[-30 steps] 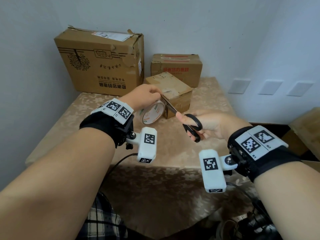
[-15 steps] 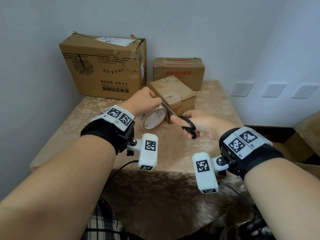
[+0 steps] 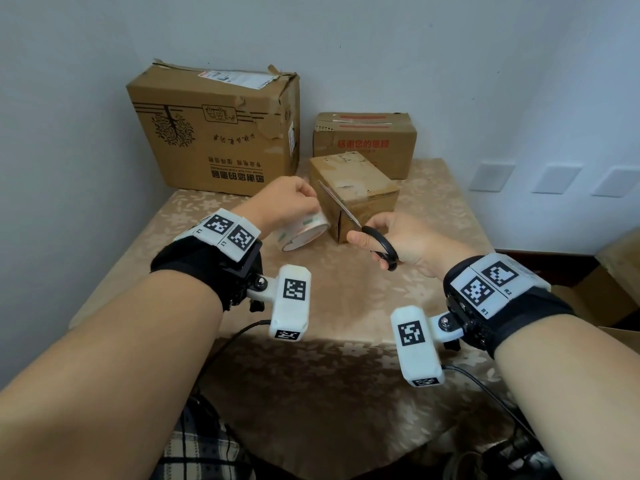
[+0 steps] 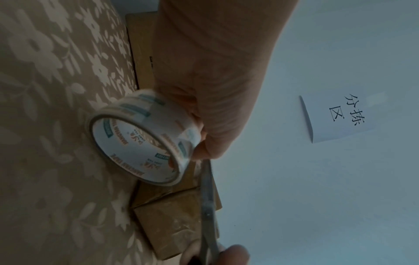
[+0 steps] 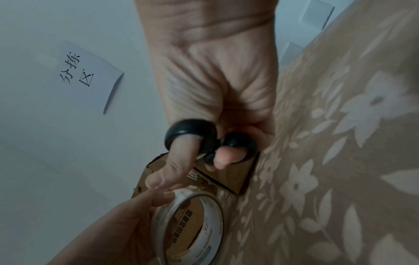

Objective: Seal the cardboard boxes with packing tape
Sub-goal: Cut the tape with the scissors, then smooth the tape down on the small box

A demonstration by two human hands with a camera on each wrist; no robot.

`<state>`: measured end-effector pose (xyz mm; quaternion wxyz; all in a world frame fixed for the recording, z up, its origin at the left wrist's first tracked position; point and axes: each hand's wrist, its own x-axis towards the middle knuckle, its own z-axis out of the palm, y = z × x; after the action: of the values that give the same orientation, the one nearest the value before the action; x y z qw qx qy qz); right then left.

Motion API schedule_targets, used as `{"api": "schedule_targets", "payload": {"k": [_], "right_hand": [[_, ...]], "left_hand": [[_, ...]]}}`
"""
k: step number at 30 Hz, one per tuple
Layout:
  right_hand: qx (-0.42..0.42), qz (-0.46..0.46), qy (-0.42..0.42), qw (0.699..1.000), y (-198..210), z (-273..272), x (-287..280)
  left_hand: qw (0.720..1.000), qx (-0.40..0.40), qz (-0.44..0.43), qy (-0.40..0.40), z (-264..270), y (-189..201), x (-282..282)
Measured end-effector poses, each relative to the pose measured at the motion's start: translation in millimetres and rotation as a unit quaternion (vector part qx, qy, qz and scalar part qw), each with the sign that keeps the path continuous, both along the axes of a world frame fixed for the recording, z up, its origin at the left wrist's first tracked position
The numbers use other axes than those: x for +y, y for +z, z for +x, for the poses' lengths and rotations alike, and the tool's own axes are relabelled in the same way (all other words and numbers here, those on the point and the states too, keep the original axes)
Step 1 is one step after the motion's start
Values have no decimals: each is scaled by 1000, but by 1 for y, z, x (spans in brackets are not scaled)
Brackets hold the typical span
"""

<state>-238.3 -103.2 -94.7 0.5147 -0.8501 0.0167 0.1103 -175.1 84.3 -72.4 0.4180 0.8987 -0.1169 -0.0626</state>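
Observation:
My left hand grips a roll of clear packing tape just above the table, left of a small cardboard box. My right hand holds black-handled scissors, thumb and a finger through the loops. The closed blades point up and left toward my left hand's fingers, across the small box's front corner. A large cardboard box and a medium one stand behind against the wall.
The table wears a beige floral cloth. Walls close it in at the left and back. A paper sign with handwriting hangs on the wall. Another cardboard box edge shows at the far right, beyond the table.
Both hands shifted slightly to the right and away from me with the tape and scissors. The scissor blades stay by the left hand's fingers.

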Motion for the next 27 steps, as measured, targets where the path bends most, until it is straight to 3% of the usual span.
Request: {"api": "schedule_targets", "payload": {"k": [5,8,11,14,16,18,20,23,27], "right_hand": [[-1,-35,17,999,2,-2,6],[25,-109,42,993,2,-3,10],[49,-202,126,970,1,-5,18],[5,-349,156,924,7,-3,28],[-80,-369,103,920,15,1,32],[-182,-304,-13,935,19,8,32],[-250,-293,-89,919,17,19,30],[-206,-359,-71,907,7,37,25],[-107,-391,-41,913,-12,57,34]], "left_hand": [[999,-23,-23,30,-2,-1,13],[999,-33,-9,39,-3,1,26],[992,-86,69,57,-4,2,41],[979,-115,159,45,-2,-6,54],[973,-102,205,26,0,-16,57],[966,-75,248,2,1,-25,57],[958,-61,281,-20,4,-28,55],[947,-117,300,-13,9,-19,42],[957,-227,179,-1,16,-9,16]]}}
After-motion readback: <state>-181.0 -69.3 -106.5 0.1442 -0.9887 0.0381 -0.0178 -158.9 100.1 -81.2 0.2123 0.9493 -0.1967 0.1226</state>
